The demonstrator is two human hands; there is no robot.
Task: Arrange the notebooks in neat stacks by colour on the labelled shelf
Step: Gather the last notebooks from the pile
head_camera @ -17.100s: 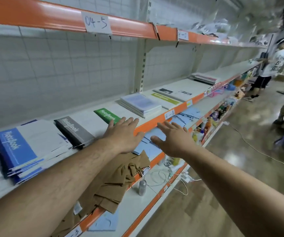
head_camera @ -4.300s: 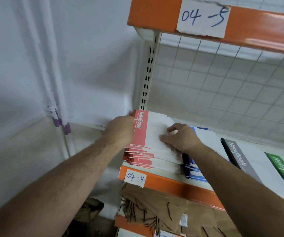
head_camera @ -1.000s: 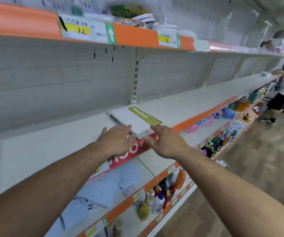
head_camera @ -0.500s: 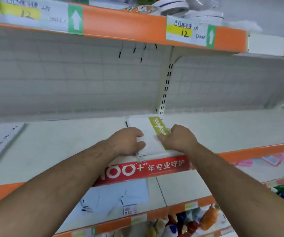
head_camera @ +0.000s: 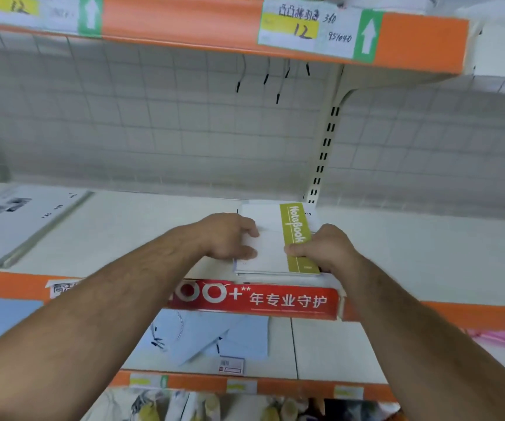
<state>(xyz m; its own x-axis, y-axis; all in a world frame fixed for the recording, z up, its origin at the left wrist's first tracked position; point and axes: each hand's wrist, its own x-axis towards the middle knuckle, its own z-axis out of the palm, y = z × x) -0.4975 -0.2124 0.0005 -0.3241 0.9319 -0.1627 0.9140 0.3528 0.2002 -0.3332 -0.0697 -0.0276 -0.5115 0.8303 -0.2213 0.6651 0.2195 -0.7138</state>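
Small stack of green-striped notebooks [head_camera: 271,247] at the front edge of the shelf [head_camera: 427,253], just above the red strip [head_camera: 275,299], clamped between left hand [head_camera: 230,235] and right hand [head_camera: 324,247], fingers curled over both side edges. Looked loosely squared. Could have fanned apart or slipped off the lip if squeezed unevenly or tugged forward.

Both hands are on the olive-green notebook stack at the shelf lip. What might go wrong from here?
1. The olive-green notebook stack sits right at the front lip of the shelf. A slip while lifting may drop notebooks onto the lower shelf.
2. Its lower notebooks look offset from the top one, so the left hand and right hand, gripping opposite sides, may leave some behind or fan the stack.
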